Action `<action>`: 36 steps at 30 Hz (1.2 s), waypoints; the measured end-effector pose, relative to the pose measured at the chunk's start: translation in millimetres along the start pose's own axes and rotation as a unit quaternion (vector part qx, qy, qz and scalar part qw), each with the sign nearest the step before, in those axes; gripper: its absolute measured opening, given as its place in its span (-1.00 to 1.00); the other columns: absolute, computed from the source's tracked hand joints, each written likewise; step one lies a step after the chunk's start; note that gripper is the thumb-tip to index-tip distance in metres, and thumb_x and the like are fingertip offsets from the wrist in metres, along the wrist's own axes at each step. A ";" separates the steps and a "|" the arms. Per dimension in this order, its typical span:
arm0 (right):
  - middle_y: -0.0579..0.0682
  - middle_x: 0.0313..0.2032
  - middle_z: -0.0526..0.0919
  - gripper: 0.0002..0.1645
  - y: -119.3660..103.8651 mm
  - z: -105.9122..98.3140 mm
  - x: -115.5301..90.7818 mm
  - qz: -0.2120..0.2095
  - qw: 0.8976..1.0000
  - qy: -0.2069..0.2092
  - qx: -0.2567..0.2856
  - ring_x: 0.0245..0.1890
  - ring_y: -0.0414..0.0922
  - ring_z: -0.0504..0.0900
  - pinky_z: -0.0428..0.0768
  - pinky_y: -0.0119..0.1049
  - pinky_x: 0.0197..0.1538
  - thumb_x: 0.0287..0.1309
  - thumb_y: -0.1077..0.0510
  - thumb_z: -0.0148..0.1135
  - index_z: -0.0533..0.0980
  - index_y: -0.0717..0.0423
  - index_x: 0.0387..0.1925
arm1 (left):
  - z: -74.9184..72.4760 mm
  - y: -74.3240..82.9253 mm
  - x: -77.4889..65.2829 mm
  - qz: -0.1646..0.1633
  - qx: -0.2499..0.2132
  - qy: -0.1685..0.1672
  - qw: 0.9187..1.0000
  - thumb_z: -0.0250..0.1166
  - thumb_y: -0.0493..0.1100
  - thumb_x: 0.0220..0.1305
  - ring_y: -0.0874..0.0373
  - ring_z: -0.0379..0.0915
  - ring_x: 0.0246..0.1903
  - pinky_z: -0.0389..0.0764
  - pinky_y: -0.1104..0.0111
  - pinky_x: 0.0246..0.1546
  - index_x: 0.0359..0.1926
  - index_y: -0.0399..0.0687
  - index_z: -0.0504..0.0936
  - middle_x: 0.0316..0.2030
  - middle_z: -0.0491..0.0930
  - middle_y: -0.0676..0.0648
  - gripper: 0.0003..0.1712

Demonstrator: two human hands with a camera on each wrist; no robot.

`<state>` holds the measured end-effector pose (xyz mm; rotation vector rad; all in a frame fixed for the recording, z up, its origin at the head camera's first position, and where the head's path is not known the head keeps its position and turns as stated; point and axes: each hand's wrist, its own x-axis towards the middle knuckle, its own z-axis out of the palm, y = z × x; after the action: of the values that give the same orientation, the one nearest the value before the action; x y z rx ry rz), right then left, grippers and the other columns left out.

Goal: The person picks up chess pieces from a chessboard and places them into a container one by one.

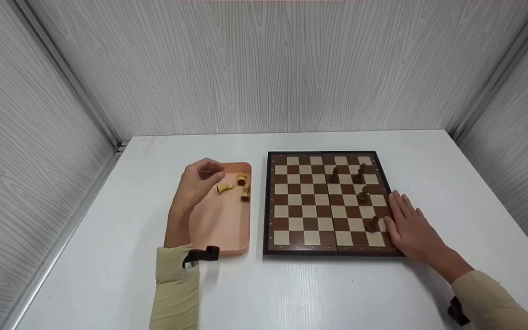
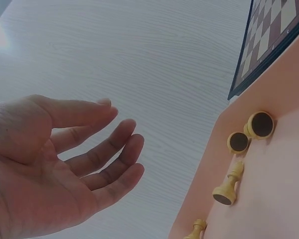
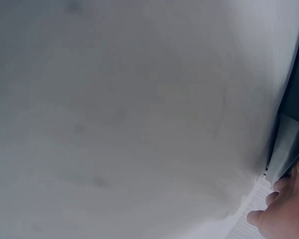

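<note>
My left hand (image 1: 194, 185) hovers over the left side of a pink tray (image 1: 218, 229), its fingers loosely bent. In the left wrist view nothing lies between the thumb and fingers of that hand (image 2: 65, 159). Several pale yellow chess pieces lie tipped over in the tray, one of them a small piece (image 2: 229, 186) on its side. To the right is a brown and cream chessboard (image 1: 309, 213). Dark chess pieces stand on its right half, among them one (image 1: 372, 224) near my right hand (image 1: 413, 231). That hand rests with extended fingers along the board's right edge.
The white tabletop (image 1: 305, 293) surrounds the tray and board. Grey wood-grain panels (image 1: 268, 68) rise behind and at both sides. A narrow strip of table separates tray and board. Mostly a blurred pale surface (image 3: 119, 124) fills the right wrist view.
</note>
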<state>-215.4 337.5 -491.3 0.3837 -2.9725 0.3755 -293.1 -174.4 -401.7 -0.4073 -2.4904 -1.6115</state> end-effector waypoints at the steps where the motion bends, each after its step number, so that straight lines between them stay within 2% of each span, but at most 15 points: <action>1: 0.37 0.56 -0.03 -0.19 0.7 -0.5 0.2 0.000 1.000 0.001 0.001 0.54 0.35 -0.04 0.09 0.43 0.38 0.62 -0.08 -0.23 -0.08 0.40 0.57 | 1.0 0.8 0.1 -0.001 -0.002 -0.002 1.000 0.28 -0.28 0.45 -0.13 0.57 0.03 0.54 0.17 0.12 0.05 -0.36 0.63 -0.03 0.65 -0.30 -0.75; 5: 0.36 0.57 -0.06 -0.19 2.5 -2.9 0.9 -0.004 1.000 0.002 0.002 0.55 0.35 -0.06 0.07 0.44 0.38 0.62 -0.07 -0.24 -0.09 0.39 0.58 | 6.4 3.5 0.8 0.001 -0.009 -0.005 1.000 0.28 -0.29 0.44 -0.10 0.58 0.01 0.55 0.27 0.07 0.03 -0.35 0.64 -0.05 0.66 -0.27 -0.76; 11: 0.36 0.57 -0.05 -0.19 1.6 -3.4 0.2 -0.004 1.000 0.002 0.005 0.54 0.35 -0.07 0.07 0.43 0.39 0.62 -0.07 -0.22 -0.08 0.39 0.57 | 16.5 5.7 0.7 0.026 -0.010 -0.007 1.000 0.31 -0.31 0.41 -0.07 0.63 -0.09 0.60 0.38 -0.07 -0.04 -0.34 0.69 -0.12 0.70 -0.24 -0.82; 16: 0.34 0.58 -0.07 -0.18 0.2 -1.0 1.2 0.001 1.000 -0.008 0.007 0.55 0.33 -0.08 0.05 0.42 0.41 0.62 -0.09 -0.25 -0.09 0.38 0.58 | 27.5 8.6 -0.1 0.014 -0.021 -0.033 0.999 0.27 -0.32 0.45 -0.07 0.62 -0.09 0.61 0.24 -0.02 -0.02 -0.36 0.64 -0.09 0.66 -0.28 -0.82; 20: 0.33 0.58 -0.07 -0.18 -0.9 0.4 0.7 0.005 1.000 -0.011 0.009 0.56 0.32 -0.09 0.04 0.40 0.42 0.62 -0.09 -0.24 -0.09 0.37 0.58 | 37.7 12.3 2.4 0.024 -0.026 -0.052 0.998 0.25 -0.34 0.45 -0.15 0.60 -0.08 0.62 0.13 0.02 0.00 -0.38 0.63 -0.09 0.65 -0.32 -0.81; 29: 0.34 0.58 -0.07 -0.18 -2.1 2.5 -1.2 0.007 1.000 -0.011 0.009 0.56 0.32 -0.09 0.04 0.38 0.43 0.62 -0.10 -0.26 -0.11 0.37 0.58 | 57.1 22.7 12.0 0.017 -0.014 -0.074 0.997 0.26 -0.24 0.47 -0.09 0.59 -0.03 0.56 0.12 0.03 0.01 -0.29 0.65 -0.06 0.66 -0.22 -0.79; 36: 0.35 0.57 -0.07 -0.18 -0.3 -0.7 0.0 0.007 1.000 -0.010 0.004 0.56 0.33 -0.08 0.04 0.38 0.43 0.62 -0.10 -0.26 -0.10 0.38 0.58 | 72.8 33.3 16.6 0.024 -0.027 -0.089 0.995 0.28 -0.21 0.46 -0.06 0.59 -0.01 0.55 0.10 0.09 -0.01 -0.23 0.66 -0.07 0.67 -0.16 -0.80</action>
<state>-215.3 337.4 -490.6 0.3703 -2.9952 0.3889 -297.0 -92.8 -398.4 -0.6388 -2.5442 -1.6960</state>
